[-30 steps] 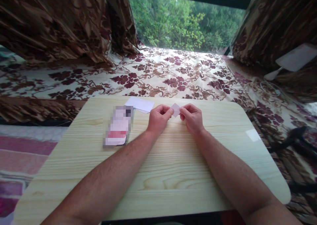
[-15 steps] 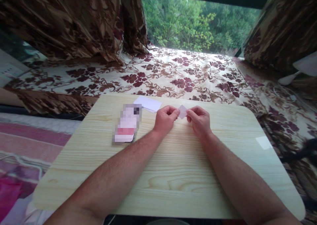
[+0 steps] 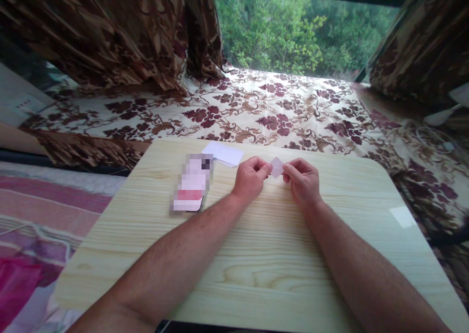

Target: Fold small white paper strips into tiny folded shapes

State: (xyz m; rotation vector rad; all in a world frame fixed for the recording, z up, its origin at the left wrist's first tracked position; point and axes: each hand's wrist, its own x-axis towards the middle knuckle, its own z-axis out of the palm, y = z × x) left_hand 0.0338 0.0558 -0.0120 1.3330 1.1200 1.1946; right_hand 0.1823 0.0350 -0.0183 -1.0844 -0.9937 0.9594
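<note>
While your left hand [image 3: 253, 179] and right hand [image 3: 303, 180] face each other, one small paper square [image 3: 277, 167] is held between.
Head view: your left hand pinches its left corner, your right hand its right corner, over the wood-grain table [image 3: 264, 255]. White paper sheets [image 3: 224, 154] and a pixelated smartphone [image 3: 192, 179] lie to the left.

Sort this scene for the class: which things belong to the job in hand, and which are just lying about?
In the job:
- square, pinched between left hand and right hand
- white sheets, probably: untouched, but of similar look

Lying about, it seems:
- phone, by its shape; the picture is pixelated there
- pink cloth, off the table
</note>
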